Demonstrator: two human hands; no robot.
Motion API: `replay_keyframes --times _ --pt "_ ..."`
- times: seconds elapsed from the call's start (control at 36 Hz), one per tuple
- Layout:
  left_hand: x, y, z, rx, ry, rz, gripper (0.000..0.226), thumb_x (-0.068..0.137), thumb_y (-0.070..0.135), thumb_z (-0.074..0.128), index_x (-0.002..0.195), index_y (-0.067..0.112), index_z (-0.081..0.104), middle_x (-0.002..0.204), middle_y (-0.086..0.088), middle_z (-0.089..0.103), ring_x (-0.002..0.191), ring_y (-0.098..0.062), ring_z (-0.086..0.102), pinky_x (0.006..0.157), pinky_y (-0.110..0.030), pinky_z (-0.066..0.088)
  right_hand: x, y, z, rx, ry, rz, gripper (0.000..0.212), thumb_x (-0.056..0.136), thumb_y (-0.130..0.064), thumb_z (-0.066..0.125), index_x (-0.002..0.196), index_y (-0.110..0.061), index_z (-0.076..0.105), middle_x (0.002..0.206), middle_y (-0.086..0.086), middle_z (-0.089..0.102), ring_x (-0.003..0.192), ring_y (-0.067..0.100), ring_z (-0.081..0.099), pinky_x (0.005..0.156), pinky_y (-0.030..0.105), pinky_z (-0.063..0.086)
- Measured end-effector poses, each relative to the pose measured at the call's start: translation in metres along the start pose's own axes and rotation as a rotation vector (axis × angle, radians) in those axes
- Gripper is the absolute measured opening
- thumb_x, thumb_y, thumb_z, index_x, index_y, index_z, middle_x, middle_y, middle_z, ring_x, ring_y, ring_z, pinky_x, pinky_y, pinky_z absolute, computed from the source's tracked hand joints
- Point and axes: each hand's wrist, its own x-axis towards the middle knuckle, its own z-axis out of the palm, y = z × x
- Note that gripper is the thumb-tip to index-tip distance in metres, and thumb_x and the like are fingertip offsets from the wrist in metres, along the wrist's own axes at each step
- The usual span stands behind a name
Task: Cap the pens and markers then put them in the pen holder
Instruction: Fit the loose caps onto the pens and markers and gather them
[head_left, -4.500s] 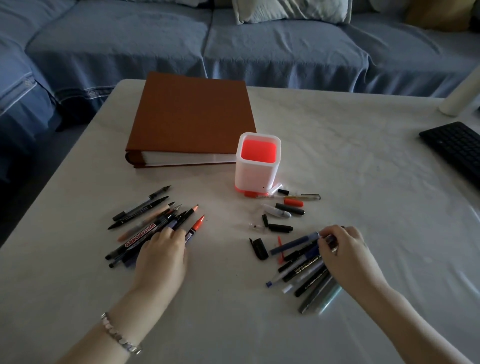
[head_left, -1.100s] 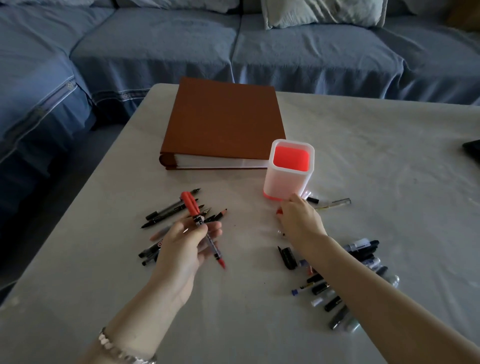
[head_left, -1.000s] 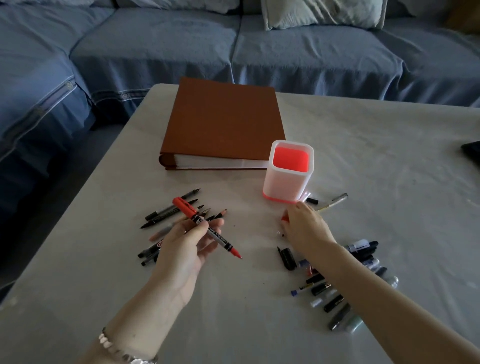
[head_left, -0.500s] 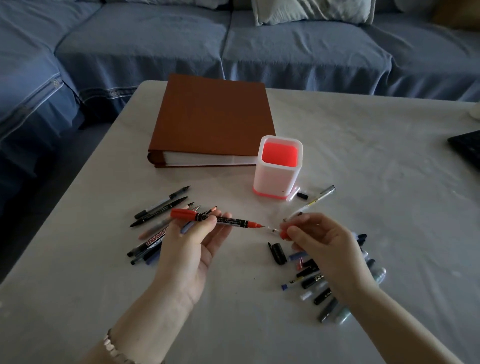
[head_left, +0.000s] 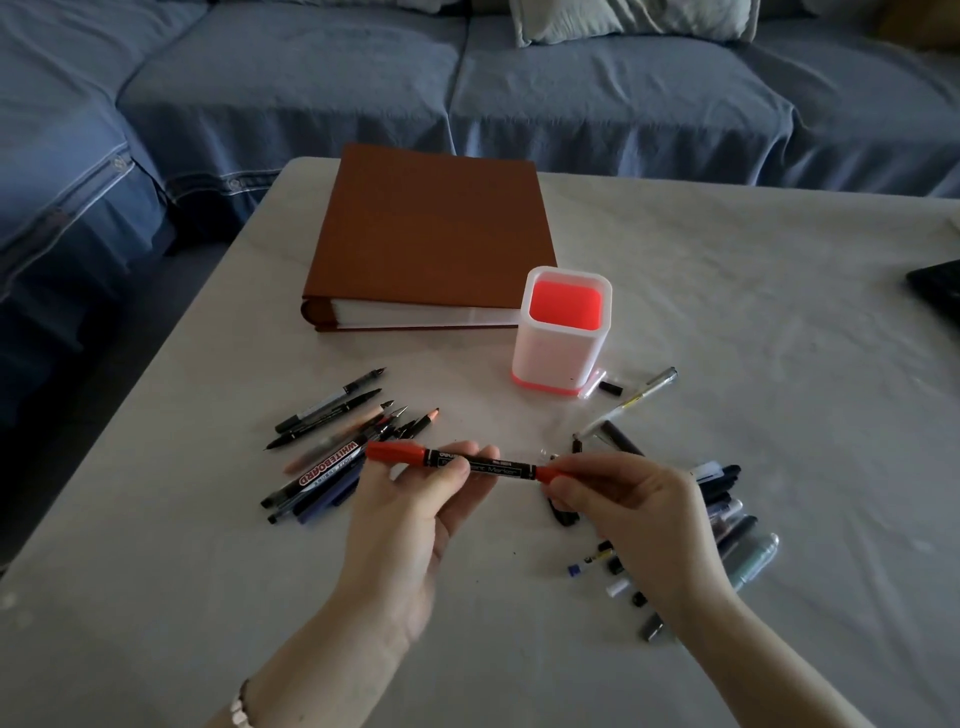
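A red double-ended marker (head_left: 483, 461) lies level above the table, held between both hands. My left hand (head_left: 415, 506) pinches its black barrel near the middle. My right hand (head_left: 631, 512) pinches the small red cap (head_left: 549, 474) at the marker's right end. The white pen holder (head_left: 563, 332) with a red inside stands behind, with nothing in it. A heap of uncapped pens (head_left: 332, 449) lies at the left, among them a whiteboard marker (head_left: 322, 470). More pens and loose caps (head_left: 727, 525) lie under and right of my right hand.
A thick brown binder (head_left: 431, 234) lies behind the holder. A clear pen (head_left: 631, 402) and a black cap (head_left: 563, 512) lie near the holder and my hands. A dark keyboard corner (head_left: 937, 283) shows at the right edge. A blue sofa (head_left: 467, 88) runs behind the table.
My right hand picked a red cap from the table and brought it to the marker's right tip, where it now sits. My left hand turned the marker level.
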Motion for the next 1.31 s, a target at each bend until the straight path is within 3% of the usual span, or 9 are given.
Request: replay_keyframes --times 0.28,0.47,0.61,0.72,0.81,0.97,1.14,1.22,1.31 --pt "0.006 0.015 -0.02 0.706 -0.123 -0.127 0.02 0.057 -0.002 0.077 0.058 0.014 0.065 0.052 0.005 0.063 0.049 -0.005 0.056 0.043 -0.019 0.042 0.001 0.009 -0.025 -0.35 -0.187 -0.182 0.028 0.072 -0.002 0.071 0.079 -0.029 0.074 0.084 -0.012 0.071 0.072 0.002 0.067 0.067 0.008 0.048" --pt "0.0 0.004 -0.028 1.327 -0.424 0.314 0.014 0.075 0.026 0.071 0.065 0.026 0.062 0.052 0.011 0.056 0.052 -0.004 0.048 0.049 -0.013 0.035 0.003 0.021 -0.038 -0.848 -0.33 -0.501 0.024 0.082 -0.023 0.059 0.099 -0.011 0.07 0.091 -0.007 0.068 0.089 -0.003 0.057 0.081 -0.002 0.038" --pt "0.002 -0.005 -0.03 1.423 -0.567 0.599 0.016 0.078 0.033 0.06 0.075 0.018 0.064 0.06 0.003 0.054 0.063 -0.011 0.046 0.052 -0.016 0.031 -0.001 0.026 -0.042 -0.995 -0.315 -0.542 0.02 0.076 -0.014 0.061 0.093 -0.009 0.07 0.082 -0.001 0.071 0.086 0.004 0.056 0.076 0.0 0.038" --pt "0.004 -0.002 -0.025 1.495 -0.644 0.769 0.016 0.081 0.029 0.056 0.072 0.016 0.062 0.057 0.01 0.039 0.056 -0.006 0.035 0.051 -0.008 0.023 -0.003 0.023 -0.049 -0.78 -0.31 -0.365 0.019 0.081 -0.022 0.059 0.096 -0.025 0.069 0.08 -0.026 0.065 0.082 -0.008 0.058 0.071 0.001 0.04" --pt "0.006 0.002 -0.022 1.517 -0.679 0.88 0.017 0.082 0.027 0.054 0.075 0.013 0.063 0.058 0.005 0.049 0.057 -0.009 0.039 0.053 -0.014 0.029 -0.006 0.022 -0.049 -0.682 -0.272 -0.241 0.026 0.082 -0.009 0.065 0.092 -0.032 0.071 0.072 -0.034 0.063 0.074 -0.005 0.061 0.066 0.006 0.043" --pt "0.005 0.005 -0.022 1.509 -0.727 1.066 0.008 0.084 0.02 0.056 0.087 0.013 0.059 0.066 0.0 0.059 0.061 -0.017 0.046 0.056 -0.024 0.041 -0.008 0.019 -0.045 -0.477 -0.241 -0.04 0.038 0.08 0.0 0.064 0.076 -0.038 0.067 0.053 -0.011 0.063 0.048 0.0 0.053 0.054 0.017 0.046" --pt "0.0 0.01 -0.023 1.374 -0.685 0.782 0.018 0.085 0.032 0.054 0.078 0.018 0.062 0.06 0.011 0.048 0.057 -0.005 0.042 0.052 -0.016 0.033 -0.004 -0.001 -0.043 -0.376 -0.288 -0.061 0.033 0.082 -0.003 0.062 0.074 -0.035 0.068 0.051 -0.01 0.063 0.043 0.003 0.052 0.049 0.016 0.046" --pt "-0.005 0.007 -0.022 1.252 -0.627 0.659 0.018 0.082 0.039 0.052 0.074 0.024 0.059 0.057 0.011 0.042 0.051 -0.002 0.038 0.049 -0.013 0.029 0.003 -0.018 -0.047 -0.391 -0.34 -0.121 0.011 0.076 -0.03 0.06 0.072 -0.035 0.069 0.056 -0.002 0.063 0.043 0.004 0.049 0.047 0.014 0.042" --pt "-0.007 0.008 -0.015 1.188 -0.595 0.652 0.025 0.079 0.04 0.052 0.067 0.018 0.058 0.053 0.009 0.039 0.047 -0.003 0.035 0.047 -0.013 0.025 0.01 -0.019 -0.049 -0.562 -0.355 -0.176 0.035 0.073 -0.051 0.044 0.062 -0.021 0.058 0.047 -0.005 0.056 0.038 0.005 0.043 0.044 0.013 0.037"
